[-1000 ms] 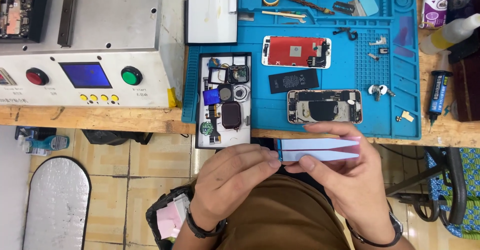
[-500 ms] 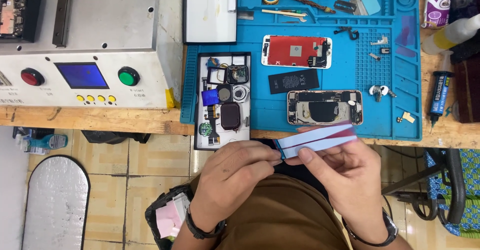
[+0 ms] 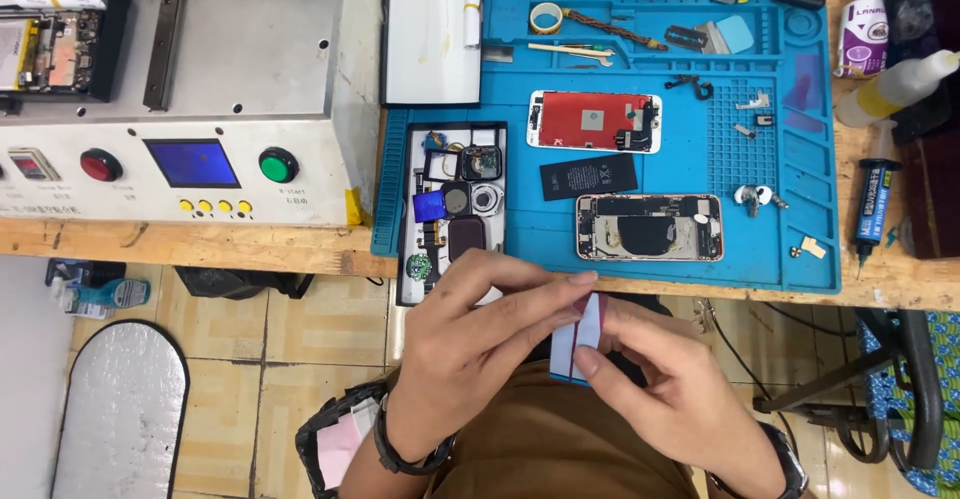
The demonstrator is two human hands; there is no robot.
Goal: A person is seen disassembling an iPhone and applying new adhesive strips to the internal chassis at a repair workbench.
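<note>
Seen from the head camera, the left hand [image 3: 470, 344] and right hand [image 3: 665, 394] both pinch a small white adhesive strip [image 3: 578, 339] with closed fingers [image 3: 545, 294], below the surface [image 3: 250, 244] edge, near the opened phone [image 3: 648, 227] on the blue mat [image 3: 700, 159].

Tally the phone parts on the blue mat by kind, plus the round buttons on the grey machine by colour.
Opened phone body: 1
Screen assembly, red back: 1
Black battery: 1
Red button: 1
Green button: 1
Small yellow buttons: 4
Total: 9
</note>
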